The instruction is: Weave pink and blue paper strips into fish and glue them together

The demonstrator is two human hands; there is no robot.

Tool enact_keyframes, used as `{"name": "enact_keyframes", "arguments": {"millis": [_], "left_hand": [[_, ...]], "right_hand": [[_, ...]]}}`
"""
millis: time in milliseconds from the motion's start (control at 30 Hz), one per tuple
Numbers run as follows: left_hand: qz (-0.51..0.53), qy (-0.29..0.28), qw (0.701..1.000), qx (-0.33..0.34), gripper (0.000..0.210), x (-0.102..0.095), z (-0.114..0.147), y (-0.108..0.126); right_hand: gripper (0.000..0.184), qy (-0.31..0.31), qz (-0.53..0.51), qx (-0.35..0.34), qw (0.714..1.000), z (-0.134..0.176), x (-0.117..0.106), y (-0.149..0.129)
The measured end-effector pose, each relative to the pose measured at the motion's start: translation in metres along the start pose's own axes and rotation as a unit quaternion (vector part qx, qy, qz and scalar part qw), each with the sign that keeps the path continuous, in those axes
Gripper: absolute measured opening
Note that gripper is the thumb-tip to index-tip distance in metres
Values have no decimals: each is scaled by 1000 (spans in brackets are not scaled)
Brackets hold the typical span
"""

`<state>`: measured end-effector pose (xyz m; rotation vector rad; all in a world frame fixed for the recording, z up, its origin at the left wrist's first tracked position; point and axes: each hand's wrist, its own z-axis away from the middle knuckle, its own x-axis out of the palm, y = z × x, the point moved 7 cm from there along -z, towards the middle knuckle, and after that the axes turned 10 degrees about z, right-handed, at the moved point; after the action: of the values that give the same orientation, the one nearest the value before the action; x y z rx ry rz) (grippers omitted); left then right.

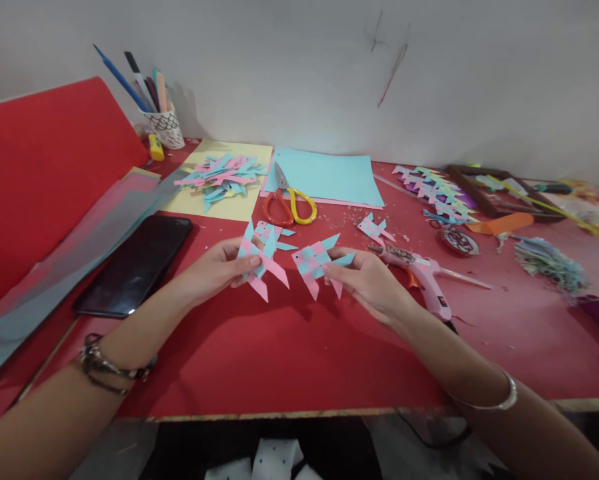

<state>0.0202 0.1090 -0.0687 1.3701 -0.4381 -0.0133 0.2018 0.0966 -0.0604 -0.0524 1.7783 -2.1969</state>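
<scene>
My left hand (219, 267) pinches a woven pink and blue paper fish (259, 264) by its left side, above the red table. In my right hand (362, 277) is a second woven paper fish (312, 261), gripped at its right edge between thumb and fingers. The two are held up side by side, a small gap apart. Behind the left one, another woven fish (274, 233) lies on the table, partly covered. One more small fish (374, 228) lies further right, near a pink glue gun (422, 270).
Red-and-yellow-handled scissors (292, 200) rest by blue paper sheets (329, 177). Paper strips (229, 175) are piled on a yellow sheet (194, 200). A phone (134, 263) lies left, near a pen cup (165, 128). To the right are a wooden frame (544, 212) and a yarn tassel (549, 263).
</scene>
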Motion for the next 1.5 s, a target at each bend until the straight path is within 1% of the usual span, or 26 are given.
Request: {"name": "enact_keyframes", "arguments": {"millis": [67,167,300,500,600,700,967,1200,1367,1500], "left_hand": [[1,4,1000,-6,24,-2,0,-3],[-15,0,1000,-3,22,-5,-1,-6],[-64,-6,998,6,21,-1,1,-3],[-121,-11,992,-21,22,8,6,1],[-153,-14,988,-26,24,9,6,1],[-175,-22,984,-16,24,9,6,1],[-176,-40,984,-14,23,11,6,0],[-166,-31,985,-13,24,11,6,2],[-169,-46,985,-12,23,12,5,1],[-177,-45,983,-9,24,11,4,0]], "right_hand": [[14,12,-6,-20,1000,1,0,-2],[18,35,4,-59,998,4,-1,-9],[24,21,27,-96,995,8,4,-16],[21,2,-41,-122,992,9,8,-18],[19,-12,-50,-120,991,10,10,-18],[18,-25,-41,-113,992,10,12,-18],[18,-29,-19,-112,993,11,12,-17],[19,-37,-16,-109,993,11,14,-19],[19,-38,-9,-110,993,11,14,-19],[20,-40,0,-100,994,11,14,-19]]}}
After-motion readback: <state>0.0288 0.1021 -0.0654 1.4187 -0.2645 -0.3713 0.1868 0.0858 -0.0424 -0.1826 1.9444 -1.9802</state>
